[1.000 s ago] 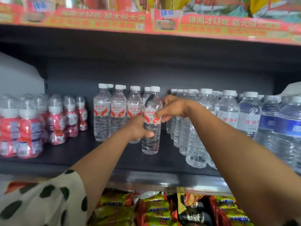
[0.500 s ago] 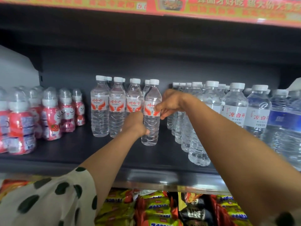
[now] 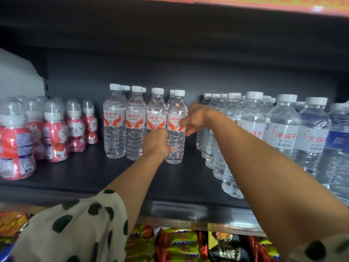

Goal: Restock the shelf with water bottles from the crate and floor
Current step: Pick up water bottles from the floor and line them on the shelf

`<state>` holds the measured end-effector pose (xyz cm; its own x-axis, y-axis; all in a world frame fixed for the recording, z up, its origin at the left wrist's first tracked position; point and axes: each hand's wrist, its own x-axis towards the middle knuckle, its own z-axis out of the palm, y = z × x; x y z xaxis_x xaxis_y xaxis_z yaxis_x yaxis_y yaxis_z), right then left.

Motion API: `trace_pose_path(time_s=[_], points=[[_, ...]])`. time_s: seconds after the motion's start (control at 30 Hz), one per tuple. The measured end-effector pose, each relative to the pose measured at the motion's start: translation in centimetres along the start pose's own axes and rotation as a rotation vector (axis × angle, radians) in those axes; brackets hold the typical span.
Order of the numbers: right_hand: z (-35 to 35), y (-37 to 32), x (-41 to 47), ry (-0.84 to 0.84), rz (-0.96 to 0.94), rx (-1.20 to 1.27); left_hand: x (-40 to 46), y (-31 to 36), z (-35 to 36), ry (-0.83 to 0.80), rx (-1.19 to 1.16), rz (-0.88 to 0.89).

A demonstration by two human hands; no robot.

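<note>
Water bottles are what I'm stocking, and the one in hand stands on the dark shelf [image 3: 90,173] at the right end of its red-labelled row. Working left to right: the pink cat-faced drink bottles [image 3: 75,127] sit at the far left, well apart from the job. Next come the red-labelled water bottles [image 3: 115,121], upright and shoulder to shoulder. My left hand [image 3: 156,142] curls round the lower body of the front bottle [image 3: 176,118]; my right hand [image 3: 194,118] pinches it at the label's edge — both closed on it. Farther right, past a gap, the larger water bottles [image 3: 283,129] crowd the shelf. I judge the bottle full, so fairly heavy, with thin, ribbed plastic that gives under pressure and could slip — better gripped around the ribbed waist than by the cap.
</note>
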<state>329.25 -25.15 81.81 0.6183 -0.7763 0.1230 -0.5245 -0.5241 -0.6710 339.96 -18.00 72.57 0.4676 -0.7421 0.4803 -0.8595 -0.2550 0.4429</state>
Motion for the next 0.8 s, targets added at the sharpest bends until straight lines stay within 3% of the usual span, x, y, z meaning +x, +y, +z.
trace_pose_path(time_s=[0.2, 0.43, 0.8], points=[[0.1, 0.1, -0.1, 0.014, -0.013, -0.201, -0.3, -0.2, -0.3, -0.061, 0.037, 0.037], [1.9, 0.4, -3.9, 0.024, -0.081, -0.733, -3.8, -0.6, -2.6, -0.213, 0.2, 0.064], [6.2, 1.9, -17.5, 0.176, -0.191, -0.937, -14.9, 2.0, -8.0, -0.135, 0.4, 0.156]])
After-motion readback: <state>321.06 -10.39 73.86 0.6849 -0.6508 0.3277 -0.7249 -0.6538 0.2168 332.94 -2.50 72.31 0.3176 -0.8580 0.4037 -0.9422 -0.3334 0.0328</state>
